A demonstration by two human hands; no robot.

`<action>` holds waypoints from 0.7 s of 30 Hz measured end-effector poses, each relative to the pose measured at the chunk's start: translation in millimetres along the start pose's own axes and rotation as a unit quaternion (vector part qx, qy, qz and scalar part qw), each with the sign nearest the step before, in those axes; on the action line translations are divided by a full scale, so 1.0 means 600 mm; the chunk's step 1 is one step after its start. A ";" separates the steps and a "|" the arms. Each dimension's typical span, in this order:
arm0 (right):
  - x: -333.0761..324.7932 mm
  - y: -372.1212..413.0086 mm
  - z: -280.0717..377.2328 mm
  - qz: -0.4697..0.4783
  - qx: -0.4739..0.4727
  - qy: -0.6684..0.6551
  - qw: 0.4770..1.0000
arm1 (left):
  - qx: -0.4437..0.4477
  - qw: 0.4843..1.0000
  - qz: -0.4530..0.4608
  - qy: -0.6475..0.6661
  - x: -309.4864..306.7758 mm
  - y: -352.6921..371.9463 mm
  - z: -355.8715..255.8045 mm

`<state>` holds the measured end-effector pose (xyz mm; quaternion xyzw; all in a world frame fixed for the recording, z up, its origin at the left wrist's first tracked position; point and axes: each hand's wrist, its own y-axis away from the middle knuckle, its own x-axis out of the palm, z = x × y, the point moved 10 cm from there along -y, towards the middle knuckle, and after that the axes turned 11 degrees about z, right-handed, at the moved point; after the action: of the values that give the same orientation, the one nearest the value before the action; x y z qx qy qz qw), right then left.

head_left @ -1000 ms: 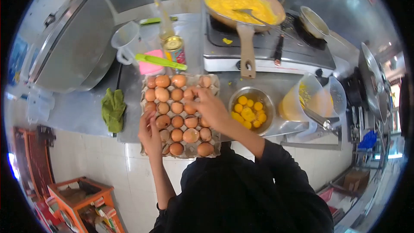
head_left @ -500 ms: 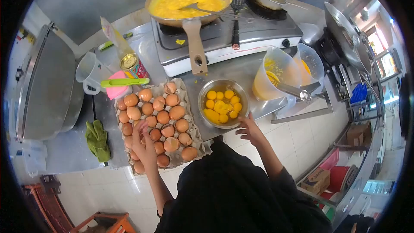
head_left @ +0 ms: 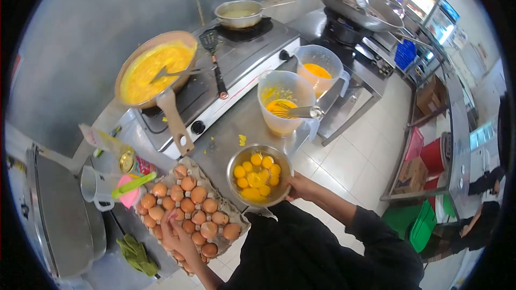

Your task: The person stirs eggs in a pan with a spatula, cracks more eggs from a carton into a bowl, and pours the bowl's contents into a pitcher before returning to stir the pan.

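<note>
My right hand grips the rim of a metal bowl holding several egg yolks. My left hand rests over the eggs in a cardboard tray, its fingers apart; whether it touches an egg I cannot tell. Several brown eggs fill the tray, some of them cracked shells. Behind the bowl stands a plastic jug with yellow liquid and a whisk. A second jug with orange-yellow liquid is behind it.
A pan of yellow egg mixture and a small pan sit on the stove. A can, an empty jug and a green cloth are at left. Another person is at far right.
The view has swung to the right, so the stove and tray appear turned and further left. My right hand has closed on the bowl's rim, and the bowl looks tilted.
</note>
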<state>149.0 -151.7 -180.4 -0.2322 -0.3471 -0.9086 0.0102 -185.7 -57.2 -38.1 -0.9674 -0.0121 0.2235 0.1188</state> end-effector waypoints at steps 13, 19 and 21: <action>-0.153 0.392 0.106 -0.225 -0.022 -0.078 0.971 | 0.079 0.995 0.028 0.046 0.110 -0.058 -0.079; -0.188 0.390 0.315 -0.214 -0.117 -0.027 0.969 | 0.061 0.996 0.009 0.067 0.178 -0.062 -0.105; -0.196 0.365 0.383 -0.207 -0.142 0.048 0.967 | 0.062 0.996 -0.015 0.059 0.182 -0.060 -0.125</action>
<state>388.7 -188.7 55.9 -0.1108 -0.2540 -0.9409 -0.1950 -54.0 -30.8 -11.1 -0.9694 -0.0062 0.1644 0.1820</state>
